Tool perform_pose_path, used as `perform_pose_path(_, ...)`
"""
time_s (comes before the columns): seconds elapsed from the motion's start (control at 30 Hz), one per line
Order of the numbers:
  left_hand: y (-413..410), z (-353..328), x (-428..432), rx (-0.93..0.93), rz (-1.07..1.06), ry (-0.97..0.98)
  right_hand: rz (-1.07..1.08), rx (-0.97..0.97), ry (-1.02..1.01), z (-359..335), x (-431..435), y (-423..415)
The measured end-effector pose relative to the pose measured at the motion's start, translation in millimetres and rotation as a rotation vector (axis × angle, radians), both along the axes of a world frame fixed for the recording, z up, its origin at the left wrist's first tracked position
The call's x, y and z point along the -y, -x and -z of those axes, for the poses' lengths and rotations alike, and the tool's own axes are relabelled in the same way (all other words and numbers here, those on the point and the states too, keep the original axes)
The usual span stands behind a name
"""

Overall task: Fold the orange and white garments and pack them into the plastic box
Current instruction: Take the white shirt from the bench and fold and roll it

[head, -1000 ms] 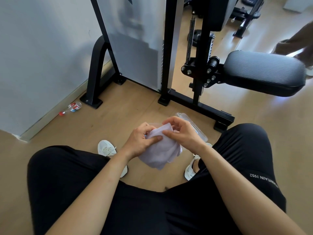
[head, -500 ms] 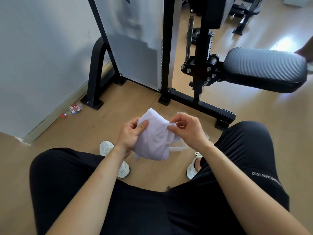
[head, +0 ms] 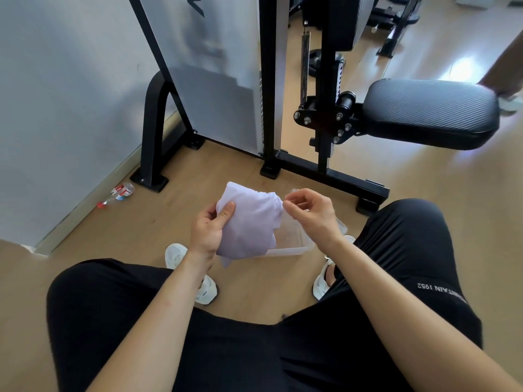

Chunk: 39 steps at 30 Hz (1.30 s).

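A pale white garment (head: 249, 222), folded into a thick bundle, is held up above the floor between my knees. My left hand (head: 210, 230) grips its left side, thumb on the front. My right hand (head: 308, 213) pinches the garment's upper right edge with its fingertips. Under and behind the garment, a clear plastic box (head: 291, 243) sits on the floor between my feet, partly hidden by the cloth and my right hand. No orange garment shows in the head view.
A black gym machine frame (head: 325, 171) and its padded seat (head: 430, 111) stand just beyond the box. A plastic bottle (head: 117, 193) lies by the wall at left. Another person's leg (head: 506, 77) is at the far right edge. My white shoes (head: 175, 254) flank the box.
The garment was turned upward and spread flatter in my left hand. My right hand moved from covering it to pinching its right edge, which uncovers more of the box.
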<state>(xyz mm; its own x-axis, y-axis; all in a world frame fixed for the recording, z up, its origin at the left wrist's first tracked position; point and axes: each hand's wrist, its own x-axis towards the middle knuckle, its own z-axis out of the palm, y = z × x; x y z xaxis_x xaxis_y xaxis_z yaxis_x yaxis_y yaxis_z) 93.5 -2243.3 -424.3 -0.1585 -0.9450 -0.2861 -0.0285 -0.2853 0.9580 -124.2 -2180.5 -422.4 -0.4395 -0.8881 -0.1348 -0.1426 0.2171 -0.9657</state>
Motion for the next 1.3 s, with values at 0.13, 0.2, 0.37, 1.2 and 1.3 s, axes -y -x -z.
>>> perform_pose_path(0.13,4.3,-1.5,-4.2,-0.001,0.042,0.041,-0.079,0.009,-0.025,5.8,-1.6,-11.9)
perform_pose_path(0.2,5.4,-3.2,-6.0,0.008,0.056,0.057,-0.035,0.018,-0.014,7.2,-0.8,-11.4)
perform_pose_path(0.37,3.0,-0.4,-3.2,0.028,-0.018,0.117,0.129,0.351,-0.108,2.1,-1.2,-7.7)
perform_pose_path(1.2,-10.1,0.5,-8.2,0.291,0.546,0.145,-0.291,-0.165,0.092,-12.0,-5.1,-5.8)
perform_pose_path(1.3,-13.1,-2.4,-4.8,0.238,0.503,0.130,-0.243,-0.093,0.118,-20.0,-6.5,6.4)
